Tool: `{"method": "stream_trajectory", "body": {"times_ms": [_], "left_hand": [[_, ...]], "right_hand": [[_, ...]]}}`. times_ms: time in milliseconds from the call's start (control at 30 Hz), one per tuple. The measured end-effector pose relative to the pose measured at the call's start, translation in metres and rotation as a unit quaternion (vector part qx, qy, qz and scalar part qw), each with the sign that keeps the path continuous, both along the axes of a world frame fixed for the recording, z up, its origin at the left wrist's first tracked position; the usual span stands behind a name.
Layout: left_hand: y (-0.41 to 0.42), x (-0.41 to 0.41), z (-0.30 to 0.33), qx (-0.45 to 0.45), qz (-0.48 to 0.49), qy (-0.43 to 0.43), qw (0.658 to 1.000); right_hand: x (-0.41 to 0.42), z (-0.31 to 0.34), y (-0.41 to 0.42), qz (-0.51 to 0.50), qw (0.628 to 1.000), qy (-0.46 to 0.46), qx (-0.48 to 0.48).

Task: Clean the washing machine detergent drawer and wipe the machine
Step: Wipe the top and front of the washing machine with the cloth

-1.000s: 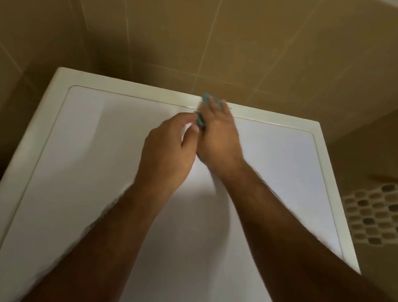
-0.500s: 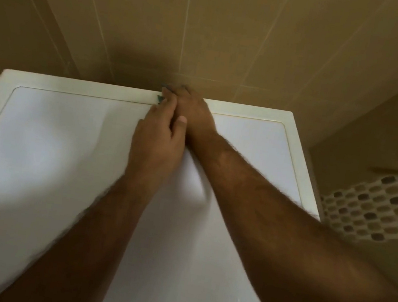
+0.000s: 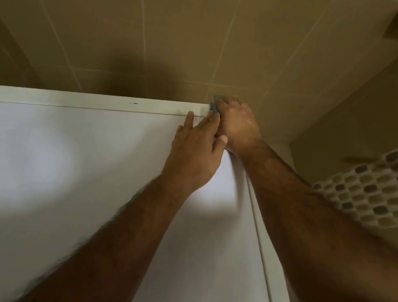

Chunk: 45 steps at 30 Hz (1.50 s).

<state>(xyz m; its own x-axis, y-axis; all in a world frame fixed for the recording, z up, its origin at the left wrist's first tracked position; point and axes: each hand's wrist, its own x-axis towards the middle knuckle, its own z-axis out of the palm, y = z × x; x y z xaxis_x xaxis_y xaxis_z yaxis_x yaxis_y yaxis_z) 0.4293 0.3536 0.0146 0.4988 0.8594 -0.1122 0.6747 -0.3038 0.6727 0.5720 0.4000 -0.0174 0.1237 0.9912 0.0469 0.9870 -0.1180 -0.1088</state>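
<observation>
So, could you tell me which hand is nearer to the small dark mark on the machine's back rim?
Left. The left hand lies flat on the lid, right of the dark mark; the right hand grips a blue cloth at the far corner.

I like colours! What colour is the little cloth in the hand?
Blue-green cloth, peeking beside the right hand, head view.

A white washing machine top (image 3: pixel 62 170), beige wall tiles (image 3: pixel 158 30), a blue cloth (image 3: pixel 213 108), grey-and-cream mosaic band (image 3: pixel 379 186).
</observation>
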Motion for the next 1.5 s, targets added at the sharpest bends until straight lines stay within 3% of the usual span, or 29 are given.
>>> {"method": "stream_trajectory", "body": {"times_ms": [333, 500, 733, 933, 1200, 1500], "left_hand": [[-0.016, -0.005, 0.003, -0.02, 0.031, -0.014, 0.999], [-0.035, -0.02, 0.009, -0.03, 0.015, -0.021, 0.999], [-0.083, -0.04, 0.016, -0.015, -0.079, -0.073, 0.994], [-0.129, -0.063, 0.015, -0.014, -0.138, -0.067, 0.988], [-0.2, -0.082, 0.009, -0.038, -0.133, -0.155, 0.978], [-0.277, -0.11, 0.008, -0.006, -0.134, -0.159, 0.978]], "right_hand": [[-0.001, -0.005, -0.025, -0.19, 0.981, 0.0, 0.041], [-0.017, 0.007, -0.06, -0.251, 0.968, 0.003, -0.003], [-0.05, 0.014, -0.135, -0.285, 0.958, 0.0, -0.03], [-0.076, 0.007, -0.207, -0.315, 0.949, 0.005, 0.011], [-0.098, 0.006, -0.29, -0.352, 0.935, 0.038, 0.022], [-0.117, -0.001, -0.37, -0.348, 0.936, 0.048, 0.03]]}}
